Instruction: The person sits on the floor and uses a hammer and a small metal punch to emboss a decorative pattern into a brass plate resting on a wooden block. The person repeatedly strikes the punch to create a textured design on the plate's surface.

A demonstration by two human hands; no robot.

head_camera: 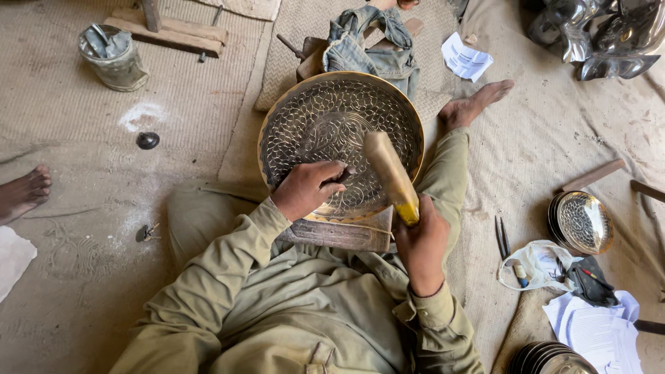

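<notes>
1. Our left fingers (325,174) are curled tightly around a small dark chisel (344,174), and its tip touches the patterned surface of the plate.
2. Our left hand (307,188) rests on the lower left part of the large engraved brass plate (332,125).
3. Our right hand (421,242) is clenched around the lower end of a wooden mallet (391,176), near a yellow band on its handle.
4. We see the mallet tilted, with its head above the middle of the plate, just beside the chisel.
5. We see the plate leaning on a wooden block (336,234) that lies on our lap, between our bent legs in olive-green clothes.
6. Behind the plate lies a folded piece of denim cloth (374,45), on a woven mat (291,28).
7. Our bare right foot (474,104) lies to the right of the plate, on the cloth-covered floor (526,152).
8. To the right we see a smaller engraved bowl (583,221), a pair of thin metal tools (501,239), a plastic bag (537,266) and some white papers (599,329).
9. At upper left stands a metal can (114,59), near some wooden pieces (170,29).
10. At the left edge we see the bare foot of another person (24,192), well apart from us.
</notes>
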